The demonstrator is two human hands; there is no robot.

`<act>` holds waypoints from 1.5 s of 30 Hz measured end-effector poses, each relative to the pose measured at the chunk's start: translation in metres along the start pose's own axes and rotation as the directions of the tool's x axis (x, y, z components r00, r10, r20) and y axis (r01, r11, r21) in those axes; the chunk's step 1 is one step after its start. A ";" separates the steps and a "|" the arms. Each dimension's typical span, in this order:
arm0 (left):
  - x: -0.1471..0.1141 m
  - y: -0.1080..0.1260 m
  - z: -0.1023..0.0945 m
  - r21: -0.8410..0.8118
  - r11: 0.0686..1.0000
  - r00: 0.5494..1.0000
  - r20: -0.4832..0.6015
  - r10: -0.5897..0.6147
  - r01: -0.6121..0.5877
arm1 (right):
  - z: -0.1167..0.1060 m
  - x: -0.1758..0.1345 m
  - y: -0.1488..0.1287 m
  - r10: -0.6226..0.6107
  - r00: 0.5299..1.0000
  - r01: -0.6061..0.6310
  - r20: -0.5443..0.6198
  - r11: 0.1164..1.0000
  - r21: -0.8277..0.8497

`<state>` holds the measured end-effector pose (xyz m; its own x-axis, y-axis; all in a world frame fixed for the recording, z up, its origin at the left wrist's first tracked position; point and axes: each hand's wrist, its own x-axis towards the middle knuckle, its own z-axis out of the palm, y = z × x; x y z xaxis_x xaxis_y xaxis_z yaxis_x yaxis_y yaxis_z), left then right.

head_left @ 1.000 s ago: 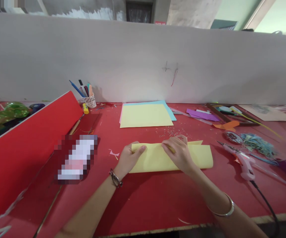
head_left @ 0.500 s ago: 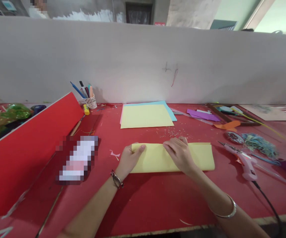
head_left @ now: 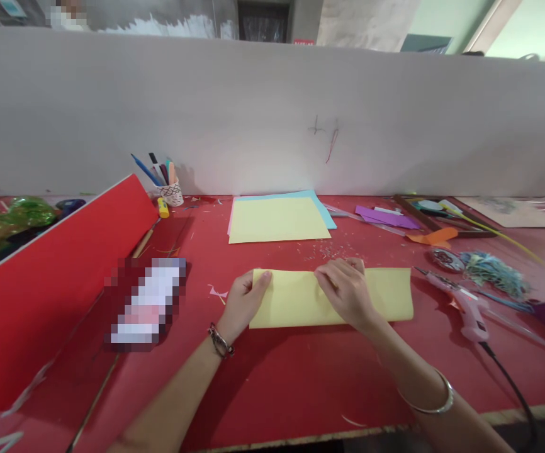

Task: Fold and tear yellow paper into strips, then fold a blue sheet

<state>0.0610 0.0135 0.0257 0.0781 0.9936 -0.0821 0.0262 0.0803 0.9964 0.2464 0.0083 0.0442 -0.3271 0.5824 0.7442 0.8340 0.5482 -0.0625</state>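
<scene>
Held yellow paper [head_left: 296, 299] lengthwise L to R, just below ctr of frame, above red table [head_left: 272, 390]. Pinched its upper L corner w/ L hand [head_left: 245, 302], thumb in front, other fingers mostly hidden behind. Curled R hand [head_left: 345, 289] over top edge nr mid-length, pinching it; couldn't tell exact fingertip contact. Saw yellow sheet [head_left: 279, 220] lying partly over blue sheet [head_left: 325, 217], upper ctr. Noted purple paper [head_left: 388, 217] upper R; pink glue gun [head_left: 466, 314] at R nr stringy blue-green tuft [head_left: 494, 274]. Spotted pen cup [head_left: 172, 194] upper L, red board [head_left: 74, 283] tilted at far L.
</scene>
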 end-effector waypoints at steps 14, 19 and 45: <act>0.001 0.008 -0.003 0.044 0.999 0.999 -0.037 0.003 -0.001 | 0.001 0.000 -0.005 0.029 1.000 -0.029 -0.013 0.999 -0.042; -0.001 0.011 -0.005 -0.144 0.962 0.966 0.150 -0.210 0.231 | 0.001 -0.001 -0.005 0.003 1.000 -0.003 -0.016 1.000 0.002; -0.001 0.004 0.000 0.005 0.994 0.992 0.059 -0.111 0.111 | 0.004 -0.002 -0.006 0.069 0.998 -0.069 -0.013 0.998 -0.002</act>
<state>0.0608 0.0129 0.0299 0.1329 0.9722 -0.1929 0.0395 0.1893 0.9811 0.2402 0.0067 0.0402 -0.2631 0.6107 0.7468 0.8555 0.5056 -0.1120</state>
